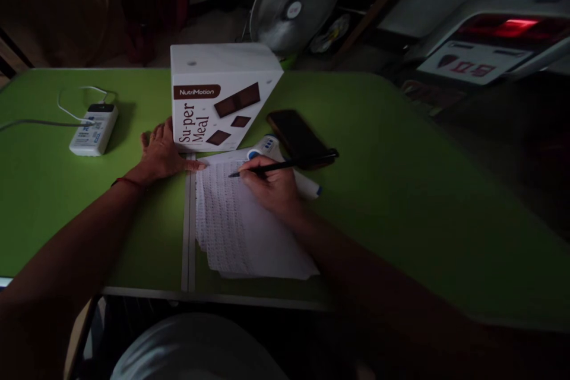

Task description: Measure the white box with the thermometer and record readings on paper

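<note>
My right hand is closed around a black pen, its tip at the upper part of a paper sheet. Rows of small handwriting cover the left part of that sheet, and more sheets lie under it. My left hand is open, with the thumb on the paper's top left corner and the fingers beside a white NutriMotion box. The box stands upright just beyond the paper. A white and blue marker-like tube lies partly behind my right hand.
A dark phone lies right of the box. On the left, a white power strip has cables plugged in. All rest on a green folding table. Beyond it stand a round fan and a vehicle with a red tail light.
</note>
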### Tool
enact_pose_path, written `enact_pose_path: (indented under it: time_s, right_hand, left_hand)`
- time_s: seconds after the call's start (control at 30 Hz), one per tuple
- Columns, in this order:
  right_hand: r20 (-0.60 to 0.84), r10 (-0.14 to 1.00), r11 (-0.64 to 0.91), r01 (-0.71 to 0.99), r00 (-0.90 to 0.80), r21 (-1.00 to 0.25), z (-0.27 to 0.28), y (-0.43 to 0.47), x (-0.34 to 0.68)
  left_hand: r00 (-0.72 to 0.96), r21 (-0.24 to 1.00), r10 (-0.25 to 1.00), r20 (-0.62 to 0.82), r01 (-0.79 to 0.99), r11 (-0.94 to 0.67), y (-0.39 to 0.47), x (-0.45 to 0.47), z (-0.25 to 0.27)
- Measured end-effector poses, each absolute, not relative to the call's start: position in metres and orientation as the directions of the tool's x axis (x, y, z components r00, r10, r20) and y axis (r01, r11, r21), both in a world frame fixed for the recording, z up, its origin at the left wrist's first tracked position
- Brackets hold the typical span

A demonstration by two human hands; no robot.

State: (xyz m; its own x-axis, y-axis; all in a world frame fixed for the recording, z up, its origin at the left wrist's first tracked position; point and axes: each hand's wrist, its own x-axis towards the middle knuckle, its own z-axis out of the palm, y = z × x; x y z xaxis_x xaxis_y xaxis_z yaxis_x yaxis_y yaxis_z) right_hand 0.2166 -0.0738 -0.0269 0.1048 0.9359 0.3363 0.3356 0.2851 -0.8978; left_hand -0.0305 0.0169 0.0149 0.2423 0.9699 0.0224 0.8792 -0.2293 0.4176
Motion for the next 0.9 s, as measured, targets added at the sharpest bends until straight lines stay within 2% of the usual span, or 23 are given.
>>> enact_pose_path:
  time_s: [0.3, 0.57, 0.9]
  right_hand:
    - [0.323, 0.946, 0.300, 0.353, 0.007, -0.887, -0.0320, -0.0745, 0.2149]
    - [0.345, 0.938, 0.319, 0.359, 0.009, -0.877, -0.0326, -0.0752, 0.2154]
    - [0.305, 0.952, 0.276, 0.340, 0.034, -0.899, -0.0326, -0.0737, 0.2156]
  left_hand:
    - [0.250, 0.419, 0.968, 0.017, 0.877, -0.234, 0.0166, -0.0317, 0.0131]
    - [0.255, 0.435, 0.967, 0.014, 0.869, -0.235, 0.0177, -0.0323, 0.0127]
    - [0.221, 0.372, 0.975, -0.022, 0.907, -0.197, 0.0121, -0.0270, 0.0210]
